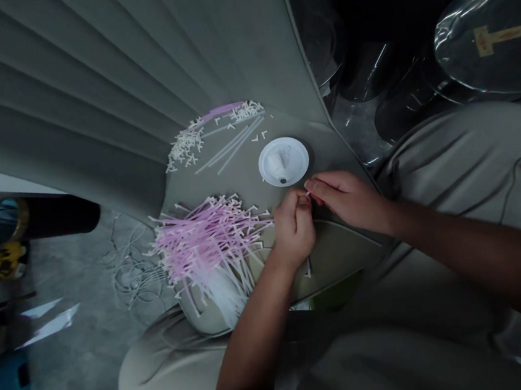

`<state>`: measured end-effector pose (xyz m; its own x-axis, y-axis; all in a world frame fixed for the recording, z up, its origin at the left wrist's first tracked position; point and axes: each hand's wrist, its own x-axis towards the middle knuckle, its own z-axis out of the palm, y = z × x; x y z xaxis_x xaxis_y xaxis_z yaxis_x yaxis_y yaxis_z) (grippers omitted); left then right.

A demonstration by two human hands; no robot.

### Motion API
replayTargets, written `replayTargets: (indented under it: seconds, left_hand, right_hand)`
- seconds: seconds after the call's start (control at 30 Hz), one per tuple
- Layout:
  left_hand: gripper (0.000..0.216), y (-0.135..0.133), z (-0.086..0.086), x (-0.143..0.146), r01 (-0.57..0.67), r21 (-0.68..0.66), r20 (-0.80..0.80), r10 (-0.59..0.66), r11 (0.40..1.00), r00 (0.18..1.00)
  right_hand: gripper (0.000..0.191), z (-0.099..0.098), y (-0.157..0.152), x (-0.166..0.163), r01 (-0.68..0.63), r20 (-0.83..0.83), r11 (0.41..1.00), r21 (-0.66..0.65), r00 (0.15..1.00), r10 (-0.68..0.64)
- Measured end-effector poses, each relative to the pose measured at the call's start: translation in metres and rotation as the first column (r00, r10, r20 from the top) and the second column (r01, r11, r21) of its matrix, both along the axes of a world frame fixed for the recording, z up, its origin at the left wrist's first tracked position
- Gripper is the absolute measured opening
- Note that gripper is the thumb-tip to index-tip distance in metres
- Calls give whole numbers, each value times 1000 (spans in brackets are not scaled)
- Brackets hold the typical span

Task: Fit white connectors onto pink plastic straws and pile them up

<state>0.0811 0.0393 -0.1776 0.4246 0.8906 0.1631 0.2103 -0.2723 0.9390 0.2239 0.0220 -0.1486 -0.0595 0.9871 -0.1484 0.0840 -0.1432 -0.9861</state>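
Barely visible: small white piece (307,194) pinched between left hand (295,232) and right hand (347,201), hands together, mostly hiding it.

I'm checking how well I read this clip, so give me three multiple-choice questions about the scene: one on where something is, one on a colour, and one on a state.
1. Where is the round white lid?
A) On the concrete floor
B) On the grey cloth
C) In a hand

2. What colour are the long sticks in the big bundle?
A) Green
B) Blue
C) Pink

3. What is the right hand doing?
A) Pinching a small white piece in its fingers
B) Lying flat and open
C) Gripping the lid

Answers: 1 B, it sits on the cloth, touching no hand. 2 C, the sticks show pink with white ends. 3 A, the fingertips close on the piece.
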Motion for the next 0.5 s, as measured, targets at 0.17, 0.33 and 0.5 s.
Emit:
replayTargets:
  seconds: [0.17, 0.33, 0.5]
  left_hand:
    - [29, 0, 1, 1, 3, -2, -19, -3, 1000, 1000]
    - [30, 1, 0, 1, 4, 20, -47, -3, 1000, 999]
    - [30, 1, -1, 1, 0, 20, -55, 1, 1000, 998]
  right_hand:
    - [35, -1, 0, 0, -4, 31, 1000, 28, 1000, 3]
    - [34, -2, 1, 0, -7, 65, 1000, 15, 998, 6]
    - [34, -2, 1, 0, 5, 68, 1000, 13, 998, -6]
